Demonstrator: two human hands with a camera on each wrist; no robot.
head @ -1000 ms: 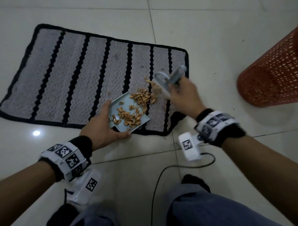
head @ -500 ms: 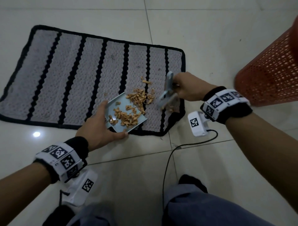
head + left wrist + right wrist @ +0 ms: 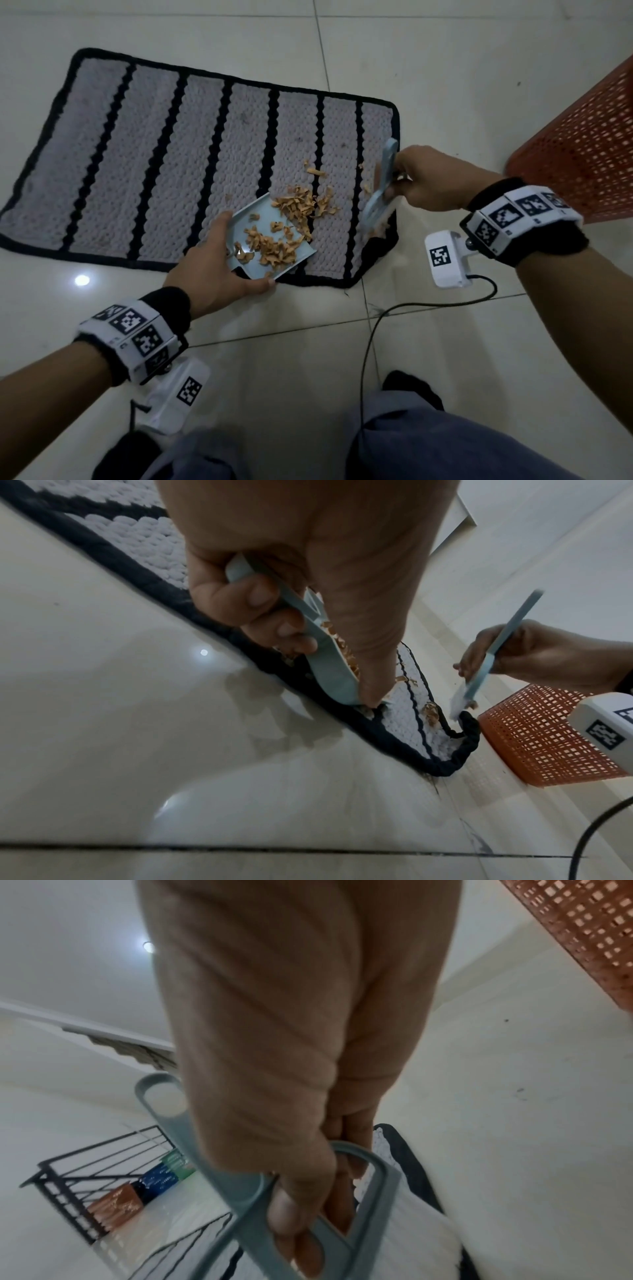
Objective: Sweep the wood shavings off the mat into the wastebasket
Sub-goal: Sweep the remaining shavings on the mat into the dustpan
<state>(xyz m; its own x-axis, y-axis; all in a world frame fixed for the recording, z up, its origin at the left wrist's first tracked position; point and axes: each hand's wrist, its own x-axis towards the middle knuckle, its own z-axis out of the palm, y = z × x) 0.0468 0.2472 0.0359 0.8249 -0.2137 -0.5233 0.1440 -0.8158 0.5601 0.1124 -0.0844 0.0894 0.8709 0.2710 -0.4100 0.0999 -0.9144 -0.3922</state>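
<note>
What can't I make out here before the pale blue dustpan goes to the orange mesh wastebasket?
- Orange mesh wastebasket: rim and inside cut off by the frame edge in every view.
- Small pale blue hand brush: bristles blurred in the head view; right hand covers its handle.
- Pale blue dustpan: its handle hidden under the left hand.
- Tan wood shavings by the brush: too small to count.

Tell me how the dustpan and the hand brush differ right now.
The dustpan lies low on the mat, gripped at its near edge by the left hand; the hand brush stands steeply, its handle held by the right hand. The dustpan carries a heap of wood shavings; the hand brush has only a few by its bristles. The dustpan is broad and flat, the hand brush narrow. Both are pale blue plastic.
</note>
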